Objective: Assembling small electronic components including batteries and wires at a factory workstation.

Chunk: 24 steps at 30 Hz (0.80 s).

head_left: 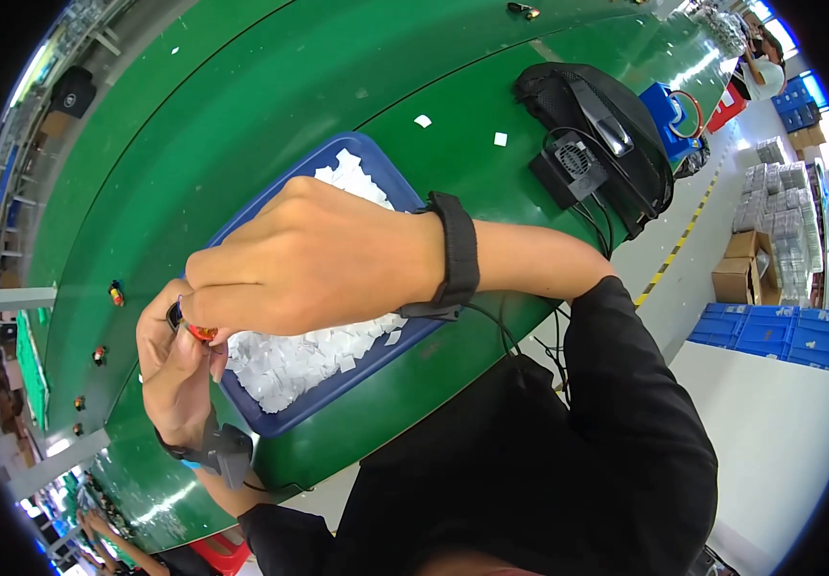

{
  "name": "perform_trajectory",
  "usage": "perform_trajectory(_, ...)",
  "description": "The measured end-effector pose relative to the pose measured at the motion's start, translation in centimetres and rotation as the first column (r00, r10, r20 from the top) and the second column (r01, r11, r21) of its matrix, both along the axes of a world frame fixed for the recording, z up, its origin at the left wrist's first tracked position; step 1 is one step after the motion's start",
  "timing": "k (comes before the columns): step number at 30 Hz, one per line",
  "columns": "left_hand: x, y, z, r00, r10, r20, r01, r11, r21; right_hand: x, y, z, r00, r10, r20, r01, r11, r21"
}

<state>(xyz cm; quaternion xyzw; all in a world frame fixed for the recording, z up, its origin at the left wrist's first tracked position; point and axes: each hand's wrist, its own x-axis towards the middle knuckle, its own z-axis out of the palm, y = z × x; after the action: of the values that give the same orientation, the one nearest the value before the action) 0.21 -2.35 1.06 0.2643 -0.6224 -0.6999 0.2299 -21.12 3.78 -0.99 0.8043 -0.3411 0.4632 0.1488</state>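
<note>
My left hand (pixel 172 370) pinches a small red-orange and black piece (pixel 205 333) between thumb and fingers. Over it reaches my right hand (pixel 289 259), back of the hand up, with its fingers bent and closed at the same small piece. The right fingertips are mostly hidden, and the piece is too covered to tell its kind. Beneath both hands lies a blue tray (pixel 311 415) filled with small white paper squares (pixel 280 370). Each wrist wears a black strap.
Small red, yellow and black items (pixel 117 293) sit along the green surface at the left. Two loose white squares (pixel 501 139) lie beyond the tray. At the right are a black bag (pixel 645 182), a black box with a fan (pixel 573 168) and cables. Blue crates (pixel 769 334) stand farther off.
</note>
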Motion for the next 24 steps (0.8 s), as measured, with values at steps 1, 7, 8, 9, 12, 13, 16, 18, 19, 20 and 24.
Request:
perform_trajectory(1, -0.1, -0.2, -0.1, 1.000, -0.007, -0.006, 0.007, 1.000, -0.005, -0.1, -0.2, -0.2, 1.000, -0.006, -0.013, 0.006, 1.000, 0.004)
perform_trajectory(7, -1.6, -3.0, -1.0, 0.993, 0.121, 0.006, -0.120, 0.988, -0.100, -0.3, 0.1, 0.0, 0.986, -0.162, -0.039, 0.166, 0.961, 0.222)
perform_trajectory(8, -2.0, -4.7, -1.2, 0.987, 0.145, 0.070, -0.131, 0.975, -0.178, -0.6, 0.1, -0.1, 0.985, -0.167, -0.039, 0.172, 0.960, 0.220)
perform_trajectory(9, -2.5, -6.5, -1.3, 0.988, 0.141, 0.068, -0.127, 0.975, -0.181, -1.0, 0.2, -0.1, 0.984, -0.170, -0.055, 0.178, 0.939, 0.294)
perform_trajectory(12, -1.1, -14.1, -3.4, 0.901, 0.249, 0.355, -0.177, 0.958, -0.224, -1.5, -1.0, -0.5, 0.986, -0.147, -0.077, 0.166, 0.893, 0.418)
perform_trajectory(13, -0.3, -17.4, -5.6, 0.884, 0.208, 0.418, -0.145, 0.973, -0.177, -2.0, -1.8, -0.9, 0.987, -0.154, -0.051, 0.161, 0.879, 0.449)
perform_trajectory(16, 2.3, -25.4, -11.2, 0.733, 0.194, 0.652, -0.158, 0.981, -0.115, -4.6, -4.8, -1.9, 0.971, -0.233, -0.047, 0.220, 0.810, 0.543)
perform_trajectory(18, 5.2, -29.4, -14.0, 0.687, 0.242, 0.685, -0.204, 0.969, -0.138, -7.5, -8.0, -2.7, 0.916, -0.373, -0.148, 0.385, 0.712, 0.587)
perform_trajectory(19, 7.0, -30.7, -14.9, 0.637, 0.291, 0.714, -0.258, 0.953, -0.158, -9.4, -10.1, -3.5, 0.876, -0.440, -0.196, 0.463, 0.659, 0.593)
perform_trajectory(20, 7.9, -31.1, -15.4, 0.585, 0.332, 0.740, -0.306, 0.935, -0.177, -11.7, -12.3, -4.4, 0.824, -0.510, -0.245, 0.539, 0.573, 0.617)
perform_trajectory(24, 10.3, -28.8, -13.5, 0.812, 0.471, 0.345, -0.393, 0.878, -0.272, -25.5, -17.4, -7.1, 0.536, -0.768, -0.350, 0.780, 0.291, 0.554)
